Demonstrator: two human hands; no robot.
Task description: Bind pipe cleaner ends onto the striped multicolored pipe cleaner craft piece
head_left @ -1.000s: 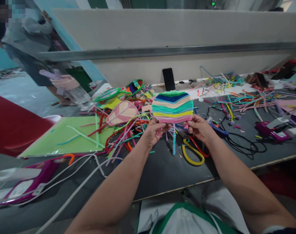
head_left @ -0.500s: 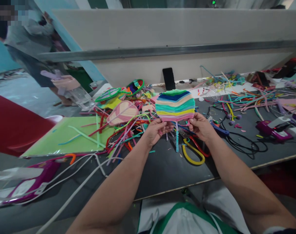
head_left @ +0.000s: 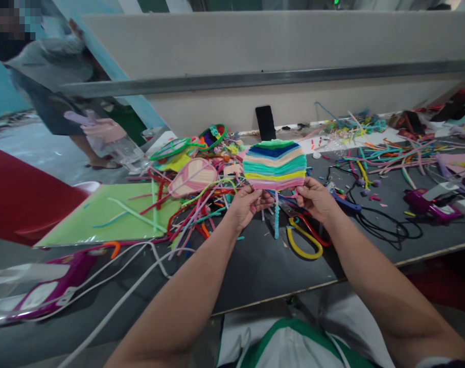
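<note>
Between my two hands is a striped pipe-cleaner leaf (head_left: 275, 166), banded in green, navy, peach, teal, yellow and pink, with a twisted light-blue stem (head_left: 277, 222) hanging below it. My left hand (head_left: 248, 205) pinches its lower left edge between thumb and fingers. On the lower right edge, my right hand (head_left: 312, 198) grips it the same way. The leaf is held up above the dark table. Under my right hand lie scissors with yellow and red handles (head_left: 304, 240), their blades partly hidden. A pink and cream leaf (head_left: 193, 177) rests left of my left hand.
Loose pipe cleaners (head_left: 194, 214) are heaped at left, beside a green sheet (head_left: 106, 212). Purple-and-white devices (head_left: 54, 286) with cords sit at both sides. A phone (head_left: 265, 122) leans on the partition, a clear bottle (head_left: 121, 145) stands back left, and a person (head_left: 54, 71) is beyond.
The leaf and both my hands stay almost still; the stem's lower end has swung slightly left. The person at the far left has shifted a little.
</note>
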